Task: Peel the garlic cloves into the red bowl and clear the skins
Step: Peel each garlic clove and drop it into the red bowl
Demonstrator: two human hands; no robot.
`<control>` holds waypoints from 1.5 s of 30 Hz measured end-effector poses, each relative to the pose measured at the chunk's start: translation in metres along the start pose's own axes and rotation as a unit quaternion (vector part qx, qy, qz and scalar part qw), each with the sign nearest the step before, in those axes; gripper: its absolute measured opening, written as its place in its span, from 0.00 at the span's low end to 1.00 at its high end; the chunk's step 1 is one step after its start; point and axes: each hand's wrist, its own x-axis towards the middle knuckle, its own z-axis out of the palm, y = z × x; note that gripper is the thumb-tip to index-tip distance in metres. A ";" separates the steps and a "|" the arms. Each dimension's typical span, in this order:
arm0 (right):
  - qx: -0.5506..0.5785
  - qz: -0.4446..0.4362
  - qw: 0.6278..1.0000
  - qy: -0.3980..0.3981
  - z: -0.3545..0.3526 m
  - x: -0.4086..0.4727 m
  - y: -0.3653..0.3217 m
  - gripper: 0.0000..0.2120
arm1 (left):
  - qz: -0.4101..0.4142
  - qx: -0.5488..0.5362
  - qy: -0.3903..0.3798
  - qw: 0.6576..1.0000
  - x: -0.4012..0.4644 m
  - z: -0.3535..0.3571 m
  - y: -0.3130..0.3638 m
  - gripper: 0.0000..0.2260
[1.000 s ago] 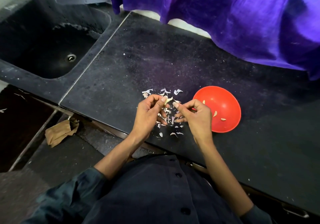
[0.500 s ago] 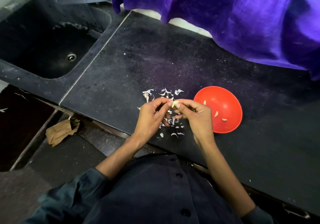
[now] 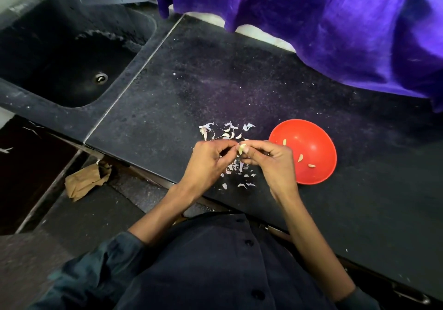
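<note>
A pale garlic clove [image 3: 241,148] is pinched between the fingertips of my left hand [image 3: 207,161] and my right hand [image 3: 272,161], just above the dark counter. Both hands meet at the clove with fingers curled. Under and beyond them lie several scattered white garlic skins [image 3: 227,131]. The red bowl [image 3: 318,146] sits on the counter right of my right hand, almost touching it, and holds three peeled cloves [image 3: 300,158].
A black sink [image 3: 72,53] with a drain is set into the counter at the far left. A purple cloth [image 3: 335,27] hangs over the counter's back edge. A crumpled brown paper [image 3: 86,181] lies on the floor below the front edge.
My hands have drawn closer together around the clove and shifted slightly toward me; the clove now stands between both sets of fingertips. Bowl and skins are unmoved.
</note>
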 end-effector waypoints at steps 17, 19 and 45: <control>0.132 0.082 0.987 -0.049 0.004 -0.006 -0.004 0.13 | -0.081 -0.103 0.024 0.991 -0.004 -0.001 0.010 0.06; 0.130 0.075 0.988 -0.038 0.006 -0.007 -0.004 0.09 | -0.061 -0.079 0.022 0.995 -0.004 -0.001 0.012 0.06; 0.183 0.084 0.979 -0.030 0.000 -0.003 -0.002 0.12 | -0.117 -0.133 0.049 0.983 0.003 -0.004 0.002 0.04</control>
